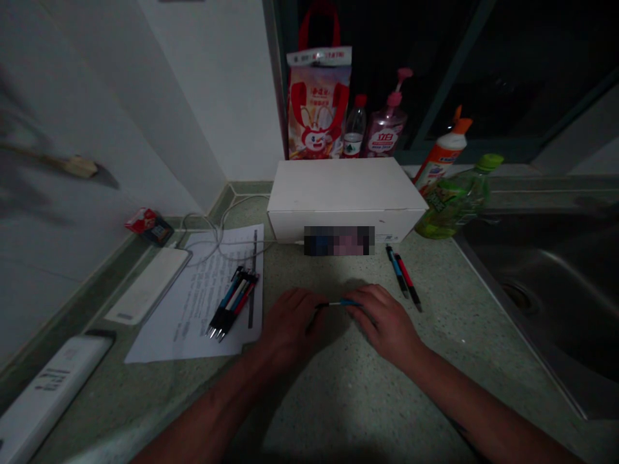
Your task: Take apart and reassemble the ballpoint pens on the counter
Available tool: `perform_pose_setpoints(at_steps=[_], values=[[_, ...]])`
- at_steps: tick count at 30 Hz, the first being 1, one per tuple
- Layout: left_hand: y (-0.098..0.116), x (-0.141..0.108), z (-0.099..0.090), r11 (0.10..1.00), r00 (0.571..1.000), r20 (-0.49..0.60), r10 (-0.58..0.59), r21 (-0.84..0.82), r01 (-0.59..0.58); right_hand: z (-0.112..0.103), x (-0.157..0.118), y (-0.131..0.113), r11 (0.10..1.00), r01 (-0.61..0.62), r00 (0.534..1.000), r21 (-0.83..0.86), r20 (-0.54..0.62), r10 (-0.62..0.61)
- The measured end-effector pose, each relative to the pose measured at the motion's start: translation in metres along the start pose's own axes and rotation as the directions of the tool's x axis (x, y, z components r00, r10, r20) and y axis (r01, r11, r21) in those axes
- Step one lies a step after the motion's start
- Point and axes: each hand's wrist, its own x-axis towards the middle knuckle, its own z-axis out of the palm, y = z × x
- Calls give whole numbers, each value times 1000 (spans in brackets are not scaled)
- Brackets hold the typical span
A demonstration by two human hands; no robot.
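Observation:
Between my two hands lies a thin pen (pixel 335 303), held level above the counter, with a black end, a pale middle and a blue end. My left hand (pixel 293 325) has its fingers closed on the black end. The blue end is pinched by my right hand (pixel 384 322). Whether the pen is whole or in two parts I cannot tell. Right of my right hand, a blue pen (pixel 397 272) and a red pen (pixel 409 283) lie side by side. Several pens (pixel 235 301) rest in a bundle on a printed sheet (pixel 188 332), left of my left hand.
A white box (pixel 345 187) stands behind my hands, with bottles and a red bag (pixel 319 116) beyond it. A green bottle (pixel 452 203) stands by the sink (pixel 546 270). Leftward lie a white power bank (pixel 147 283), a cable (pixel 220 241) and a long white case (pixel 55 390).

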Motion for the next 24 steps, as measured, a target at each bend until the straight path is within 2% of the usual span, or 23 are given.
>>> perform_pose_setpoints(at_steps=[12, 20, 24], values=[[-1, 0, 0, 999, 999, 25, -36, 19, 36, -1, 0, 6, 998, -29, 998, -47, -61, 27], [-4, 1, 1, 994, 995, 57, -81, 80, 76, -5, 4, 5, 991, 9, 992, -137, -122, -26], [-6, 2, -2, 986, 991, -33, -130, 100, 132, -5, 4, 8, 987, -93, 987, -128, -145, 75]])
